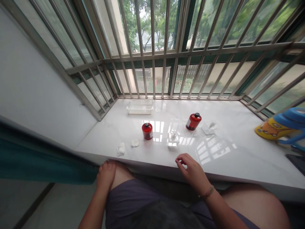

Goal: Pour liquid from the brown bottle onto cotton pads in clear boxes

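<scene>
My left hand (106, 173) lies on my knee, its fingers resting over it and holding nothing. Over the front edge of the white sill hovers my right hand (190, 167), loosely curled, with nothing visible in it. Nearest to it stands a small clear glass container (173, 138). A red bottle with a black cap (147, 131) is upright to the left of the glass. Farther back on the right is a second red bottle (193, 121), also black-capped, with a pale label. Crumpled white tissues lie beside the bottles: one tissue (209, 128) at right, another (120, 149) at left.
A white perforated basket (140, 109) stands near the window bars (153, 76). A smaller white scrap (135, 143) lies left of the near bottle. On the right side are a blue and yellow bottle (277, 127) and a dark flat object (296, 163). A teal curtain (43, 159) hangs at left.
</scene>
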Demonstrator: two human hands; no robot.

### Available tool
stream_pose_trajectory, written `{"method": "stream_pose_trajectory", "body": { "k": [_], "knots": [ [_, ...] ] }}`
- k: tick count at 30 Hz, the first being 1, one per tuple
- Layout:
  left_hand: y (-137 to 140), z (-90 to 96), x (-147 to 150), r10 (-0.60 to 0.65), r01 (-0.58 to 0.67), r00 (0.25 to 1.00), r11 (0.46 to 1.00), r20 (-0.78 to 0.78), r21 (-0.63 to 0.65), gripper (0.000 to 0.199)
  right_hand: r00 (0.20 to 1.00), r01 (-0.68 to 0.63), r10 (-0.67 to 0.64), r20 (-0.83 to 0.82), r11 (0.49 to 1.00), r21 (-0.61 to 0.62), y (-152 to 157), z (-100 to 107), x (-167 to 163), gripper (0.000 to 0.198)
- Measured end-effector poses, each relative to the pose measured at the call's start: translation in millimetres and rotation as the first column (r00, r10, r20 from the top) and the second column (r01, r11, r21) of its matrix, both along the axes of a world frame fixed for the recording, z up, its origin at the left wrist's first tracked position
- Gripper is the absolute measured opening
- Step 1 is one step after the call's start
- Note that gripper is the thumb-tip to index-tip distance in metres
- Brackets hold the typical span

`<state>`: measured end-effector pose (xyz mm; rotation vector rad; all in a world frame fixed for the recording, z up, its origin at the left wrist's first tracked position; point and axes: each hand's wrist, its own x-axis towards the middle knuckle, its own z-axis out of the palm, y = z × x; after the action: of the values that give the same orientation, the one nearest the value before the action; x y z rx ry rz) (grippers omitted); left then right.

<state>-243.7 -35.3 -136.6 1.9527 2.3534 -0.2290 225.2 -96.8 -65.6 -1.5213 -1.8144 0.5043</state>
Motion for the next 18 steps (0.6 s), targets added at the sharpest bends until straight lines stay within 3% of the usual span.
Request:
{"method": "stream_pose_trajectory", "body": {
  "k": [4, 9, 13, 18],
  "knots": [
    [5.6, 6.3, 2.6, 0.084, -0.087, 0.995, 0.995, 0.05, 0.053, 0.046, 0.999, -0.03, 0.03, 0.01, 0.998, -0.061, -19.8, -11.1, 3.0, 0.014],
    [6.9, 14.0, 8.6, 0.24, -0.257, 0.963, 0.954, 0.123, 0.153, 0.073, 0.993, -0.103, 0.108, 0.042, 0.99, -0.1, -33.8, -27.8, 0.5, 0.016],
    [4.5, 17.6, 14.1, 0.256, -0.297, 0.947, 0.93, 0.195, 0.218, 0.074, 0.982, -0.163, 0.173, 0.076, 0.979, -0.12, -35.1, -37.5, -5.4, 0.014],
    [7.4, 21.4, 11.6, 0.262, -0.303, 0.94, 0.934, 0.217, 0.187, 0.076, 0.967, -0.228, 0.241, 0.082, 0.963, -0.146, -30.7, -40.9, -12.0, 0.013]
  ]
}}
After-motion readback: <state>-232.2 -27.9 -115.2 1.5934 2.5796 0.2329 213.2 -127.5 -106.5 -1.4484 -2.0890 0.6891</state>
